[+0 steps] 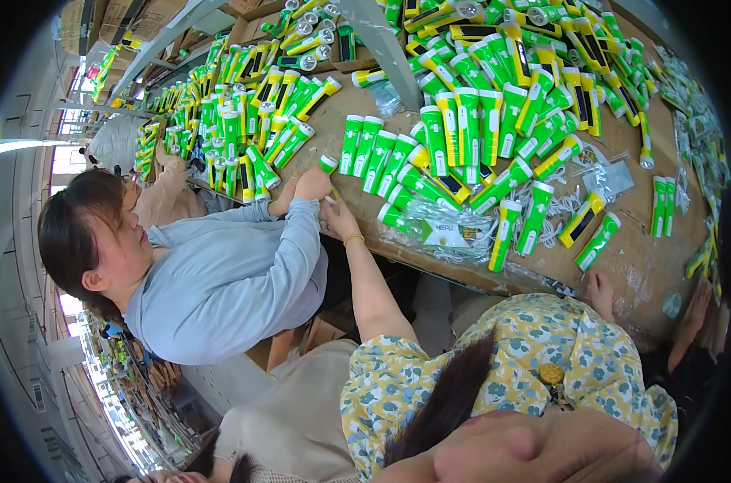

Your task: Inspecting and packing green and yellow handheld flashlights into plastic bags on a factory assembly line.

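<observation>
My left hand (343,222), a bracelet at its wrist, reaches to the table's front edge beside a co-worker's hands (310,187). Its fingers are closed around a small yellowish end of something, mostly hidden. A green flashlight (327,163) pokes out by the co-worker's hand. At the front edge on the right rests my right hand (599,295), its fingers partly seen and holding nothing visible. Just beyond it lie a green-and-white flashlight (598,241) and a yellow one with a dark panel (582,219).
Piles of green and yellow flashlights (534,105) cover the worktable (333,121). White cables (552,229) and clear plastic bags (611,179) lie among them. A grey metal post (381,52) rises from the table. Another person's arm (691,322) reaches in at the far right.
</observation>
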The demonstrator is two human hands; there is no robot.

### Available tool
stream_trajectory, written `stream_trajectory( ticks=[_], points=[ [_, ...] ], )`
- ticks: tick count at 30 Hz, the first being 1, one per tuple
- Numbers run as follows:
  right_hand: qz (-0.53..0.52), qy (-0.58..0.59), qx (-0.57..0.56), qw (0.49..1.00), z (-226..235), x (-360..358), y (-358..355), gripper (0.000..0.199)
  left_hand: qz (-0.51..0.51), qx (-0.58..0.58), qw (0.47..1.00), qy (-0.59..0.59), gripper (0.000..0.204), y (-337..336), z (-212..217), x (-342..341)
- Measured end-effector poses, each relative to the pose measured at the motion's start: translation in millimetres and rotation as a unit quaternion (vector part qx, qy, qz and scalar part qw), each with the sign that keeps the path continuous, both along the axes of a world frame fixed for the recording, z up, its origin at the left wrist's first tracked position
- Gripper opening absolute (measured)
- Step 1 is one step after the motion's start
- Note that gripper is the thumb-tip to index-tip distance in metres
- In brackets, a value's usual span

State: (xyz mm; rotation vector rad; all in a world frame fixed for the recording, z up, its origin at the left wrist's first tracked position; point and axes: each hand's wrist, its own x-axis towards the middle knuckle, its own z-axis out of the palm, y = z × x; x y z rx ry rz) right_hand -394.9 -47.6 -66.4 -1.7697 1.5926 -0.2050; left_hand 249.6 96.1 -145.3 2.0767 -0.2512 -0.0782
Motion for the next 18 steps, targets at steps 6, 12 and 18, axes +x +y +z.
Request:
stream_trajectory(
  ticks=[6, 12, 18],
  points=[
    [0.063, -0.076, 0.019, 0.995, 42.0, 94.6, -18.1, 0.015, 0.017, -0.177, 0.974, 0.142, 0.029, -17.2, 13.5, 3.5],
    [0.264, -0.137, 0.025, 0.954, 72.2, 175.7, -35.0, 0.012, 0.000, -0.338, 0.904, 0.263, 0.021, -43.7, 57.9, -20.6],
    [0.556, -0.138, 0.053, 0.818, 93.9, 341.7, -45.0, 0.043, 0.007, -0.405, 0.842, 0.357, 0.018, -82.2, 102.2, -51.1]
  ],
)
